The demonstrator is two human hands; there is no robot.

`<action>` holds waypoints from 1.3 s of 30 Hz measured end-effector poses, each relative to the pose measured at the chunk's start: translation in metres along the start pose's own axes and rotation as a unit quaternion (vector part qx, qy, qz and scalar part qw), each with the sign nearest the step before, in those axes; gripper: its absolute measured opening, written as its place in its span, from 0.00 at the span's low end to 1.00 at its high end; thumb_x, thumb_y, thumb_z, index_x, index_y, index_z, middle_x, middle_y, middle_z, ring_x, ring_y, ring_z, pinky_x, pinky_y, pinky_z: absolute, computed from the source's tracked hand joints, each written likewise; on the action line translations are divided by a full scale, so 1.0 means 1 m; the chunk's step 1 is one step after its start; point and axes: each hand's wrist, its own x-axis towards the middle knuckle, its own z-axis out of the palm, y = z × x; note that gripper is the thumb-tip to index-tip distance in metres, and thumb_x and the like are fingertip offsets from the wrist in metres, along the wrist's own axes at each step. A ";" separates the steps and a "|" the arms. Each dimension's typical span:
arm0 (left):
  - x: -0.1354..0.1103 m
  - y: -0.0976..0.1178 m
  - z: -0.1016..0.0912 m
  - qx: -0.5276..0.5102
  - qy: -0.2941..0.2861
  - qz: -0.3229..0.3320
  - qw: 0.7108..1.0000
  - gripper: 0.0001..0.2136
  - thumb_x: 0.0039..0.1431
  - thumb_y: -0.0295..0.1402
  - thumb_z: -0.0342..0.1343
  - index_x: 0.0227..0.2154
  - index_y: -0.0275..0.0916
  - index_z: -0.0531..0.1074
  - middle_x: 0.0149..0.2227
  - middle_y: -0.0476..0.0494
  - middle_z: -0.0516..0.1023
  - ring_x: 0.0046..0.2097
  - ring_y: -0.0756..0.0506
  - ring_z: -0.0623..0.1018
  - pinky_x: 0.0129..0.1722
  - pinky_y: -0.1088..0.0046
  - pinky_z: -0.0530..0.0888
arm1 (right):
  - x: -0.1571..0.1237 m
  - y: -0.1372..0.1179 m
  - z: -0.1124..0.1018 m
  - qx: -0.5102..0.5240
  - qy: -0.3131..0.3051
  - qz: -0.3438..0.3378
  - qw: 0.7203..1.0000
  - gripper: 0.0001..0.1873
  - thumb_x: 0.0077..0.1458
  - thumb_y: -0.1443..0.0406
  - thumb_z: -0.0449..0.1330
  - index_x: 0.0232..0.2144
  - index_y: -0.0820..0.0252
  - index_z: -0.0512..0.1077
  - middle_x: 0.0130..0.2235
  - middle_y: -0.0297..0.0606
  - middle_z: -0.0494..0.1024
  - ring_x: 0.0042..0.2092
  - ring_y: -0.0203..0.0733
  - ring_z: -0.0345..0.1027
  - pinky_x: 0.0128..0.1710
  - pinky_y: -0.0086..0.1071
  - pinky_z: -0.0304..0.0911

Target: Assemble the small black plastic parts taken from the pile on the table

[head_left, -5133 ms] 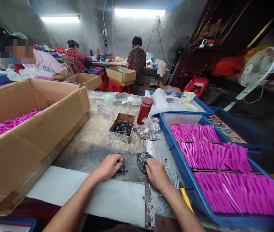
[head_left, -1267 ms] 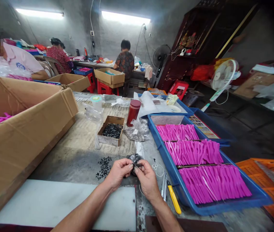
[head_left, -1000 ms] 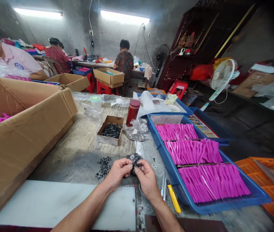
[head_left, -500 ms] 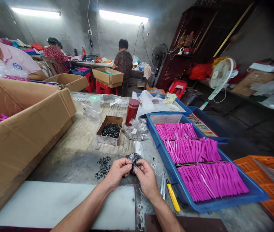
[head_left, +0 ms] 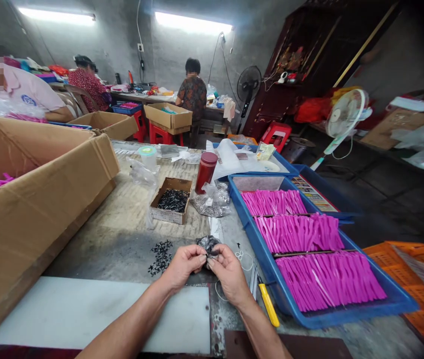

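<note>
My left hand [head_left: 182, 266] and my right hand [head_left: 227, 271] meet fingertip to fingertip just above the table, both pinched on a tiny dark part I cannot make out. Right behind the fingers lies a crumpled small plastic bag [head_left: 208, 244] of dark pieces. A loose heap of small black parts [head_left: 160, 255] lies on the table left of my left hand. A white board [head_left: 95, 314] lies under my forearms.
A blue tray [head_left: 267, 264] of pink plastic strips [head_left: 301, 233] sits at my right, a yellow-handled tool [head_left: 268, 310] beside it. A big cardboard box [head_left: 36, 199] stands left. Ahead: a small carton of black parts [head_left: 172, 200], a red flask [head_left: 205, 172], plastic bags. Other people work at far tables.
Five seconds ago both hands rested flat on the table by the black parts and the bag; now they are raised and pinched together. Over the last second they barely move.
</note>
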 end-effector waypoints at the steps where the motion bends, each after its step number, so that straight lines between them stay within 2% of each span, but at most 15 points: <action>1: 0.000 0.000 0.000 0.003 -0.001 0.000 1.000 0.08 0.43 0.32 0.55 0.21 0.31 0.66 0.15 0.55 0.59 0.19 0.57 0.55 0.19 0.80 0.51 | 0.000 0.000 -0.001 0.006 -0.003 0.004 1.000 0.09 0.40 0.68 0.57 0.27 0.58 0.60 0.22 0.26 0.64 0.23 0.29 0.57 0.23 0.23 0.53; 9: -0.002 0.004 0.003 0.028 0.007 0.003 1.000 0.10 0.41 0.34 0.57 0.20 0.31 0.66 0.15 0.54 0.61 0.19 0.57 0.56 0.19 0.81 0.51 | 0.002 -0.001 -0.002 0.025 -0.013 0.019 0.999 0.11 0.39 0.68 0.59 0.26 0.58 0.59 0.21 0.25 0.63 0.21 0.28 0.54 0.21 0.22 0.50; 24: -0.002 0.009 0.004 0.061 0.014 0.028 0.998 0.10 0.38 0.36 0.58 0.18 0.32 0.69 0.19 0.50 0.68 0.24 0.52 0.66 0.26 0.78 0.62 | 0.004 -0.006 0.000 0.002 -0.003 0.032 0.999 0.13 0.37 0.65 0.59 0.26 0.58 0.58 0.19 0.25 0.62 0.20 0.29 0.54 0.20 0.24 0.49; 27: -0.002 0.008 0.003 0.065 0.015 0.029 0.997 0.10 0.38 0.35 0.58 0.18 0.32 0.68 0.19 0.50 0.67 0.23 0.53 0.65 0.25 0.79 0.61 | 0.004 -0.007 0.000 -0.003 -0.006 0.029 1.000 0.13 0.37 0.65 0.59 0.26 0.58 0.58 0.19 0.25 0.62 0.20 0.29 0.54 0.20 0.24 0.49; 32: -0.001 0.003 0.002 0.032 0.026 -0.008 0.999 0.10 0.39 0.35 0.57 0.20 0.31 0.67 0.16 0.53 0.63 0.18 0.57 0.58 0.19 0.81 0.54 | 0.004 -0.006 -0.001 -0.036 0.003 0.031 0.999 0.12 0.40 0.64 0.58 0.28 0.60 0.59 0.18 0.25 0.62 0.20 0.28 0.52 0.20 0.23 0.48; 39: 0.000 0.002 0.000 0.000 0.046 -0.006 0.999 0.10 0.40 0.35 0.57 0.21 0.31 0.66 0.15 0.54 0.60 0.18 0.57 0.57 0.18 0.81 0.53 | 0.004 -0.002 -0.008 -0.061 0.016 0.018 0.998 0.11 0.45 0.62 0.55 0.32 0.61 0.60 0.16 0.23 0.56 0.18 0.27 0.47 0.18 0.23 0.44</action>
